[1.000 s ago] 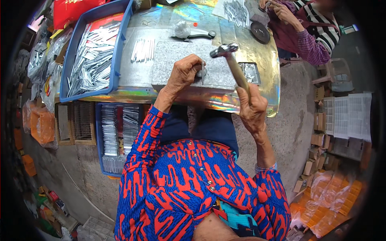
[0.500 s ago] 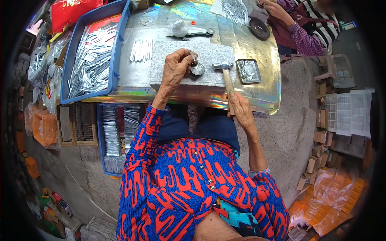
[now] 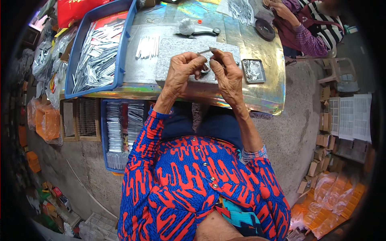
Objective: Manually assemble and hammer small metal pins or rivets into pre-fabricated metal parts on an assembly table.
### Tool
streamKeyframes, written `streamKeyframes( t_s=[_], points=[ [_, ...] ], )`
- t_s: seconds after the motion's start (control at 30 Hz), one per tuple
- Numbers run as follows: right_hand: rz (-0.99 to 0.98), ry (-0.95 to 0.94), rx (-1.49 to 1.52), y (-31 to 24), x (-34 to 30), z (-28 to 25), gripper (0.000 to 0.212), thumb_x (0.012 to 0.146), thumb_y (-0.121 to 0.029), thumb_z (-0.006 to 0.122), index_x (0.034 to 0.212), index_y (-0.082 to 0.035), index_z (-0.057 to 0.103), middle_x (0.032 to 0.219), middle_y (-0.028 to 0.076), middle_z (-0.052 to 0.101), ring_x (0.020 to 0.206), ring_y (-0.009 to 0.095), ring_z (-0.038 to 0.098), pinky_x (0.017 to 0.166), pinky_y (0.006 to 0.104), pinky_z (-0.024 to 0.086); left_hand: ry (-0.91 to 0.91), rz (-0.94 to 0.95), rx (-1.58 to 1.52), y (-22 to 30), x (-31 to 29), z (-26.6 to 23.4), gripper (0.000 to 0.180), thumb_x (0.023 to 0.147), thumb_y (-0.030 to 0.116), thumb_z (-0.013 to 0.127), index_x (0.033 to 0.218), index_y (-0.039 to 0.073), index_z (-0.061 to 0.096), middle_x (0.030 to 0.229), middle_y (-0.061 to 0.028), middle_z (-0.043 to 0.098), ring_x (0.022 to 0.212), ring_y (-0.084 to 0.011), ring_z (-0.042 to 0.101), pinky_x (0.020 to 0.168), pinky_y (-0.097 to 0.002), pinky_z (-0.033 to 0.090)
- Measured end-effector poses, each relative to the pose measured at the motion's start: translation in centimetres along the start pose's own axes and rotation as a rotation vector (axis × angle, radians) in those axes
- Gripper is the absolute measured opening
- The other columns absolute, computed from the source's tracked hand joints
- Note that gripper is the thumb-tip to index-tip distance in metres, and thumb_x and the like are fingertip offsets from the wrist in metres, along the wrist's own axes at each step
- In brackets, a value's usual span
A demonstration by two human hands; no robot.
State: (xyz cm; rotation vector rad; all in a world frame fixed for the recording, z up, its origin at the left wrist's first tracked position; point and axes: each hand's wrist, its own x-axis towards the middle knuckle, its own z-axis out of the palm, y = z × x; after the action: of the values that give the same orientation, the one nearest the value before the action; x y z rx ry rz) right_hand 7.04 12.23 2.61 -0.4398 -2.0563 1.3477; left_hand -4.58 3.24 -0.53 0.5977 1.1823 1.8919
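Both hands meet over a flat grey stone slab [image 3: 177, 50] lying on the desk [image 3: 265, 94], whose top is a shiny, iridescent metal sheet. The left hand [image 3: 181, 71] and right hand [image 3: 227, 74] pinch together a thin silvery metal strip [image 3: 204, 51]; its long axis runs roughly left to right, tilted slightly upward toward the right hand's fingertips. Under the hands, a small round metal piece [image 3: 206, 69] rests on the slab. A bundle of similar straight strips [image 3: 147, 46] lies on the desk to the left, beside a blue plastic tray [image 3: 122, 52].
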Motion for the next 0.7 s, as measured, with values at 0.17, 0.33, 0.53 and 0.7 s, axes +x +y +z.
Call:
streamKeyframes(
  t_s=[0.17, 0.33, 0.53, 0.7],
  points=[
    [-0.089, 0.026, 0.121, 0.0, 0.6, 0.5, 0.021, 0.09, -0.015, 0.05, 0.099, 0.001, 0.059, 0.086, 0.004, 0.056, 0.073, 0.009, 0.052, 0.061, 0.0206, 0.042, -0.085, -0.005, -0.005, 0.6, -1.0, 0.5, 0.015, 0.081, 0.014, 0.062, 0.074, 0.002, 0.059, 0.066, -0.0042, 0.06, 0.052, -0.0066, 0.052, 0.046, -0.0195, 0.041],
    [0.068, 0.012, 0.595, -1.3, -0.1, 0.7, 0.024, 0.091, -0.019, 0.048, 0.095, 0.001, 0.06, 0.082, 0.006, 0.062, 0.061, 0.006, 0.052, 0.056, 0.0177, 0.042, -0.201, -0.186, -0.389, 2.1, -2.9, 2.0, 0.013, 0.082, 0.013, 0.061, 0.081, 0.003, 0.053, 0.068, -0.0077, 0.059, 0.051, -0.0076, 0.05, 0.044, -0.0183, 0.04],
    [0.268, -0.072, 0.946, -2.1, 0.0, 0.3, 0.029, 0.09, -0.024, 0.05, 0.08, 0.002, 0.057, 0.067, 0.007, 0.059, 0.055, 0.007, 0.052, 0.049, 0.0177, 0.04, -0.345, -0.189, -0.287, 1.6, -4.0, 1.5, 0.013, 0.08, 0.012, 0.063, 0.077, 0.004, 0.053, 0.064, -0.0053, 0.057, 0.048, -0.0058, 0.047, 0.042, -0.0173, 0.034],
    [0.256, -0.167, 0.851, -1.9, 0.3, 0.1, 0.03, 0.09, -0.026, 0.049, 0.084, 0.002, 0.057, 0.067, 0.006, 0.058, 0.056, 0.006, 0.051, 0.051, 0.0174, 0.04, -0.346, -0.313, -0.211, 3.5, -4.5, 1.8, 0.014, 0.078, 0.014, 0.065, 0.074, 0.005, 0.055, 0.063, -0.0024, 0.057, 0.05, -0.0048, 0.048, 0.043, -0.0161, 0.034]
  ],
)
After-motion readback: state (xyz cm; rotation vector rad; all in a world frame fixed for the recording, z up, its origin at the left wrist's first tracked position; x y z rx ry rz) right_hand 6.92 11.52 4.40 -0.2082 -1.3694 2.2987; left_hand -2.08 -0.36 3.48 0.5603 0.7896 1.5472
